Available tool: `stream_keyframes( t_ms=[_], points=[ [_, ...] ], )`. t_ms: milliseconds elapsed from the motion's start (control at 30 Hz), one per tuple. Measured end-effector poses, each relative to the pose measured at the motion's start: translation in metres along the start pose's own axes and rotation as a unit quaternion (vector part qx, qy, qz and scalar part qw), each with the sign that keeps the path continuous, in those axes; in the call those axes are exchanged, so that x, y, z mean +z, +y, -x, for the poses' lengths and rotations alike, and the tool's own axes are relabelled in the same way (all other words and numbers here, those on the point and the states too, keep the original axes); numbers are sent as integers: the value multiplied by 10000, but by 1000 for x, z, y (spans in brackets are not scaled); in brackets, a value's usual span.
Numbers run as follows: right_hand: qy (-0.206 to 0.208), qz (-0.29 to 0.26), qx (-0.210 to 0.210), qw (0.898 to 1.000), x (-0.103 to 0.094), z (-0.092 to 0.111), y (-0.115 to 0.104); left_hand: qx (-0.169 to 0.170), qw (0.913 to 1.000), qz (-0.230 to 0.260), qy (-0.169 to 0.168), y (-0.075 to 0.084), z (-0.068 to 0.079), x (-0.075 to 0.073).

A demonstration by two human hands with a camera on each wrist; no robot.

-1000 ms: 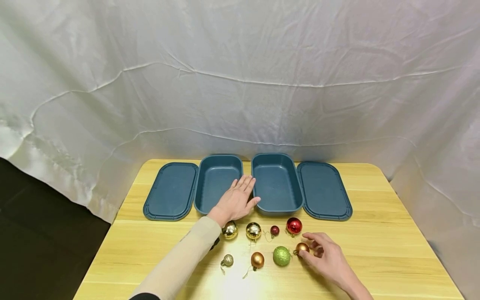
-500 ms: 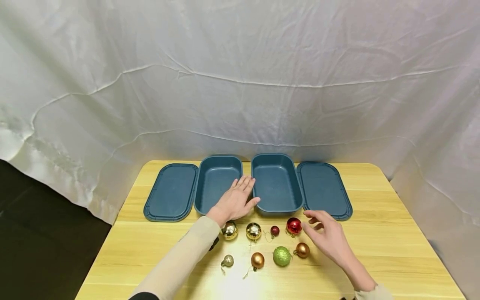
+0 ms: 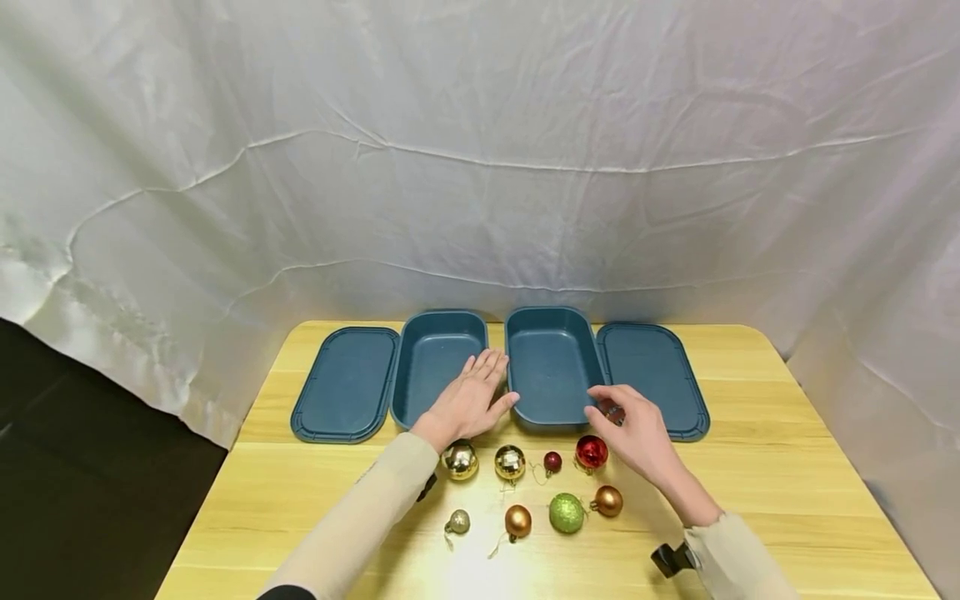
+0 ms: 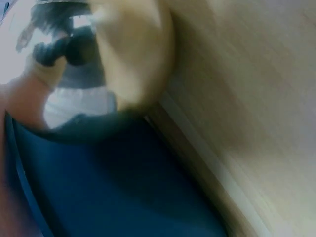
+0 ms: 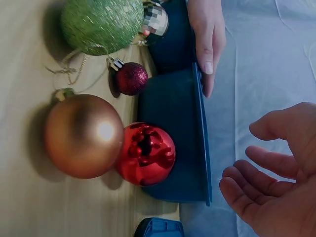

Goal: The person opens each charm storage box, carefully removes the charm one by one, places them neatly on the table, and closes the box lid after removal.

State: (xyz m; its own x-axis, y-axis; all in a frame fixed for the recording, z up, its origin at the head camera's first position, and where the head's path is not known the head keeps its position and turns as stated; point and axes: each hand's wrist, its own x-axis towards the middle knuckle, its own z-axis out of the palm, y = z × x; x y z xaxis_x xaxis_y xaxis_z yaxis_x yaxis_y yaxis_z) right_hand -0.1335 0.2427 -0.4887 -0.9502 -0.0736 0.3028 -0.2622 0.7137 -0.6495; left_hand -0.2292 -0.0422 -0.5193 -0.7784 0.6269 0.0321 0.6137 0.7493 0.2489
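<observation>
My left hand (image 3: 465,400) lies with straight fingers across the gap between two dark blue plastic boxes, fingertips at the rim of the right box (image 3: 553,367) and the palm overlapping the left box (image 3: 438,367). Bare and loosely bent, my right hand (image 5: 281,173) hovers at the right box's near right corner, holding nothing. Just below it sit a shiny red bauble (image 3: 592,452) and a matte copper bauble (image 3: 608,501). In the left wrist view, a shiny gold bauble (image 4: 133,54) looms close under the left wrist.
Flat blue lids lie outside the boxes, a left lid (image 3: 347,383) and a right lid (image 3: 652,379). More baubles stand in front: mirrored gold (image 3: 510,462), small dark red (image 3: 552,462), green glitter (image 3: 566,512), copper (image 3: 517,521) and small champagne (image 3: 459,522). A pale curtain (image 3: 525,167) hangs behind the table.
My right hand has moved away from the right copper bauble, past the red one, up to the right box's corner. The left hand stays in place; the baubles keep their spots.
</observation>
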Motion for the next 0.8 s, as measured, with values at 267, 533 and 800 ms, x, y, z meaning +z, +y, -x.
stream_keyframes(
  t_ms=[267,533,800],
  points=[
    [-318,-70,60,9995,13,-25,-8,-81,9999,59,111,-5,6,-5],
    [-621,-223,-21,9978,32,-46,-21,-497,9985,62,240,-19,19,-11],
    [-796,-257,-86,9965,53,-66,-37,-809,9950,296,511,-38,33,-21]
  ],
)
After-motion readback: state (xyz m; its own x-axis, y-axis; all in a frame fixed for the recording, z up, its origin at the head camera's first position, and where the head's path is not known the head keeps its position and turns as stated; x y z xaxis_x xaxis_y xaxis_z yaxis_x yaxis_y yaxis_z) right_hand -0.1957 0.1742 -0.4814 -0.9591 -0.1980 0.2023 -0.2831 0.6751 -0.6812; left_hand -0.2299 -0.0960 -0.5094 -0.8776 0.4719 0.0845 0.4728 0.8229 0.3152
